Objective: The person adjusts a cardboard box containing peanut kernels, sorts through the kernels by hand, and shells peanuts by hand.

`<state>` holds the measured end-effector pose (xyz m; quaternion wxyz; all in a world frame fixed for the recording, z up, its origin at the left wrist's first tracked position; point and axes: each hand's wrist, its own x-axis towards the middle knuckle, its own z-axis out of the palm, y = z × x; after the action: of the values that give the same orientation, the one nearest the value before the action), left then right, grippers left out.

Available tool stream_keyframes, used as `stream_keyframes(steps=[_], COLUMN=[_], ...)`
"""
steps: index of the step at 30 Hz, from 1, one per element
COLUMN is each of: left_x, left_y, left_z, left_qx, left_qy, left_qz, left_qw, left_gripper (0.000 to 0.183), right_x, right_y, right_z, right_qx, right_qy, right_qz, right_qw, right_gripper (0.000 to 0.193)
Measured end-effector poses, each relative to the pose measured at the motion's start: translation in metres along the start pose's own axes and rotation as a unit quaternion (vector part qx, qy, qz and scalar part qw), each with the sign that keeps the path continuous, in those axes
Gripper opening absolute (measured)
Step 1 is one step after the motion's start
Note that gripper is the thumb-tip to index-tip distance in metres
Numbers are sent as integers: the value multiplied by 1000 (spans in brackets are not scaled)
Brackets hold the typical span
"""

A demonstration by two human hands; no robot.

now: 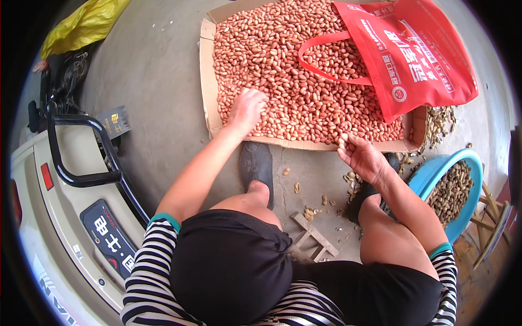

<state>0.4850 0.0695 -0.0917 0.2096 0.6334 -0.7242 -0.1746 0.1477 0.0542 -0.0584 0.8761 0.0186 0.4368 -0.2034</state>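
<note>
Shelled reddish peanuts (283,70) fill a shallow cardboard box (209,81) on the floor ahead of me. My left hand (248,111) rests over the peanuts at the box's near left side, its fingers curled down; whatever lies between the fingertips is hidden. At the near right edge my right hand (363,158) is turned partly palm up, thumb and fingers closed on a small pale peanut (343,138). A red bag (402,60) lies over the box's far right part, its handle on the peanuts.
A blue basin (472,209) of unshelled peanuts (452,193) stands on the right by a wooden stool (492,225). Shell scraps (439,126) litter the floor. Between my legs is a small wooden frame (312,239). A beige vehicle (70,195) with a black rail stands left.
</note>
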Motion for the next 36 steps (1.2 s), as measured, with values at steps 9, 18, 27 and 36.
stream_keyframes(steps=[9,18,27,36], left_x=[4,12,0,13], left_y=[12,43,32,-2], left_z=[-6,13,13,-1], left_qx=[48,-36,3,82], left_qy=[69,-18,-31,71], left_qz=[-56,-22,-53,-109], left_qw=[995,999,998,988], left_gripper=[14,13,7,7], right_x=[1,0,-2,-1], right_y=[0,2,1,1], right_z=[-2,-3,-1,-3], right_qx=[-8,-24,-35,-41], right_qy=[20,21,23,13], right_qz=[-7,-9,-6,-7], right_qw=[1000,999,999,999], right_gripper=[18,18,18,19])
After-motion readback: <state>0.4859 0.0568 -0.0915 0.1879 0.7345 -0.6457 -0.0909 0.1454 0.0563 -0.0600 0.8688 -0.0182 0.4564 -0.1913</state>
